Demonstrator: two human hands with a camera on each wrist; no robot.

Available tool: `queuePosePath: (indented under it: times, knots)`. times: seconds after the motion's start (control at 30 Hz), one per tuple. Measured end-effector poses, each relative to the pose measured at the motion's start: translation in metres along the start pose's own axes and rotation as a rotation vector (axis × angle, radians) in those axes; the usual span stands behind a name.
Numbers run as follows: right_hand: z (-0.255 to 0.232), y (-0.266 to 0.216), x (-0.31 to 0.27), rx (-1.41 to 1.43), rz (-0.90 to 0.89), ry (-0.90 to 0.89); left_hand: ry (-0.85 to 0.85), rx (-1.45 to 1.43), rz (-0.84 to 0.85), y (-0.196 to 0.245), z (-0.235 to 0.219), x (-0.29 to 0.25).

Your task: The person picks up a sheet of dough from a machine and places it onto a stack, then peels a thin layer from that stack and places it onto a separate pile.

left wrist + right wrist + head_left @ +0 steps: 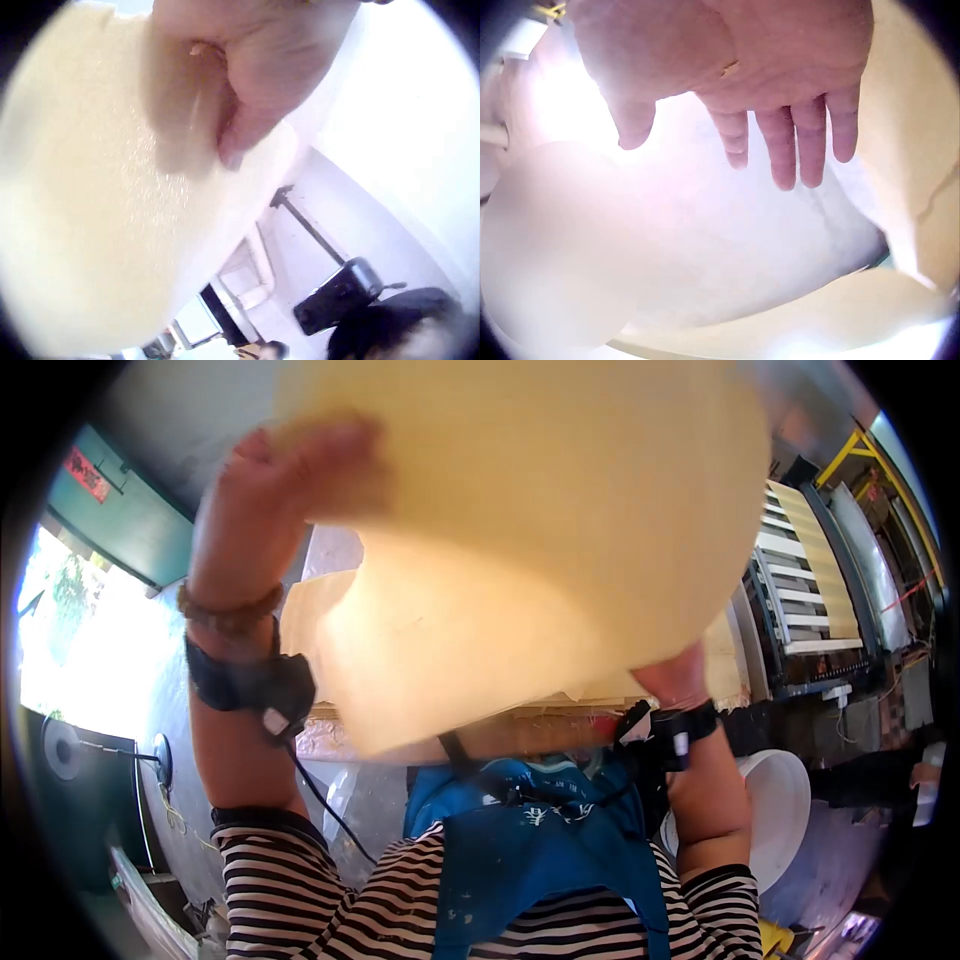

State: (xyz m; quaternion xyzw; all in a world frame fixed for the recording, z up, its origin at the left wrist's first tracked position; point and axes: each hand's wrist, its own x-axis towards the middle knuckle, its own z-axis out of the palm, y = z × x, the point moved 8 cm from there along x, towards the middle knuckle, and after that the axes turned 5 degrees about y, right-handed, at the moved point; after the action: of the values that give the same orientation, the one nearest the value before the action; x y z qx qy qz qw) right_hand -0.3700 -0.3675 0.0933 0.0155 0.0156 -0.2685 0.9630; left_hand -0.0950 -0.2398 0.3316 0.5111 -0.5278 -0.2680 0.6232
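Note:
A large, thin, cream-yellow sheet (560,480) is raised in front of me, blurred along its edges. My left hand (300,470) pinches its left edge, and in the left wrist view the thumb (234,150) lies against the sheet (90,187). My right hand (675,675) is low at the right, partly hidden behind the raised sheet. In the right wrist view that hand (735,67) shows its palm, with fingers straight and spread and nothing held. Below lies another pale sheet (440,660), its left corner reaching over the table's near edge.
A slatted white rack (795,575) with a yellow sheet on it stands at the right. Beside my right forearm is a white bucket (780,810). A round-headed fan (62,745) is at the far left, and a yellow metal frame (850,455) at the upper right.

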Motion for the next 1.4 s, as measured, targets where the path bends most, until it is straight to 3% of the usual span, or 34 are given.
queuePosePath:
  times: [0.03,0.07,0.17,0.2,0.27,0.33,0.37,0.4,0.43,0.47,0.57,0.6,0.63,0.67,0.7,0.73,0.77,0.83,0.87,0.9,0.97,1.0,1.07,1.1,1.2,1.23,1.27,1.33,1.4]
  knots:
    - [-0.028,0.007,0.009,-0.081,0.07,0.0,0.107,-0.064,0.027,0.016,-0.013,0.003]
    - [-0.055,0.014,0.007,-0.604,0.077,-0.027,0.183,0.055,0.109,0.026,-0.03,0.005]
    - [-0.098,0.034,-0.005,-0.54,0.159,0.124,0.378,0.247,0.235,0.039,-0.105,0.001]
    - [-0.09,0.043,-0.014,-0.422,0.155,0.186,0.426,0.201,0.199,0.024,-0.133,-0.002]
    - [-0.084,0.029,-0.029,-0.496,-0.035,0.293,0.576,-0.05,0.069,-0.003,-0.142,-0.012]
    - [-0.084,0.029,-0.044,-0.459,0.107,0.1,0.807,-0.288,-0.088,-0.044,-0.152,-0.032]
    - [-0.082,0.03,-0.053,-0.44,0.179,0.005,0.942,-0.322,-0.155,-0.079,-0.18,-0.043]
    - [-0.085,0.025,-0.056,-0.41,0.12,0.107,0.953,-0.312,-0.183,-0.117,-0.21,-0.054]
    - [-0.085,0.024,-0.057,-0.375,0.058,0.209,0.778,-0.375,-0.235,-0.152,-0.218,-0.062]
    - [-0.088,0.022,-0.06,-0.335,-0.006,0.309,0.784,-0.5,-0.352,-0.195,-0.23,-0.077]
    - [-0.126,-0.015,-0.044,-1.147,-0.215,0.493,0.947,-0.529,-0.481,-0.266,-0.205,-0.139]
    - [-0.124,-0.026,-0.039,-1.183,-0.29,0.532,0.9,-0.504,-0.479,-0.303,-0.214,-0.161]
    - [-0.121,-0.039,-0.031,-1.217,-0.361,0.567,0.924,-0.505,-0.639,-0.335,-0.219,-0.194]
    - [-0.117,-0.051,-0.023,-1.251,-0.433,0.601,0.694,-0.593,-0.726,-0.385,-0.245,-0.224]
    - [-0.106,-0.059,-0.017,-1.483,-0.483,0.657,0.446,-0.646,-0.802,-0.429,-0.268,-0.256]
    - [-0.091,-0.067,-0.013,-1.716,-0.534,0.716,0.483,-0.189,-0.91,-0.429,-0.271,-0.276]
    - [-0.079,-0.073,-0.01,-1.953,-0.581,0.78,0.904,-0.545,-0.863,-0.393,-0.222,-0.272]
    - [-0.084,-0.077,-0.001,-2.18,-0.629,0.853,0.81,-0.673,-0.885,-0.386,-0.214,-0.277]
    - [-0.087,-0.079,-0.002,-2.294,-0.643,0.896,0.843,-0.58,-0.899,-0.374,-0.207,-0.276]
    - [-0.08,-0.078,-0.01,-2.252,-0.742,0.882,0.827,-0.474,-0.96,-0.357,-0.195,-0.274]
    - [-0.064,-0.075,-0.031,-2.156,-0.939,0.832,0.561,-0.193,-0.937,-0.366,-0.224,-0.286]
    - [-0.081,-0.093,-0.043,-1.922,-0.971,0.847,0.603,-0.152,-0.946,-0.361,-0.233,-0.289]
    - [-0.135,-0.134,-0.077,-1.455,-1.013,0.851,1.003,-0.237,-0.951,-0.358,-0.249,-0.313]
    - [-0.164,-0.156,-0.099,-1.022,-0.908,0.856,1.115,-0.206,-0.938,-0.354,-0.261,-0.325]
    - [-0.259,-0.225,-0.201,-0.569,-1.065,1.119,1.161,-0.027,-0.875,-0.346,-0.289,-0.352]
    - [-0.29,-0.243,-0.225,-0.562,-1.058,1.144,1.176,0.0,-0.866,-0.342,-0.282,-0.348]
    - [-0.289,-0.245,-0.235,-0.508,-0.985,1.243,1.201,0.023,-0.853,-0.331,-0.269,-0.347]
    - [-0.295,-0.257,-0.215,-0.441,-0.869,1.015,1.198,0.139,-0.828,-0.305,-0.223,-0.32]
    - [-0.318,-0.265,-0.182,-0.297,-0.689,1.003,1.171,0.211,-0.785,-0.289,-0.166,-0.281]
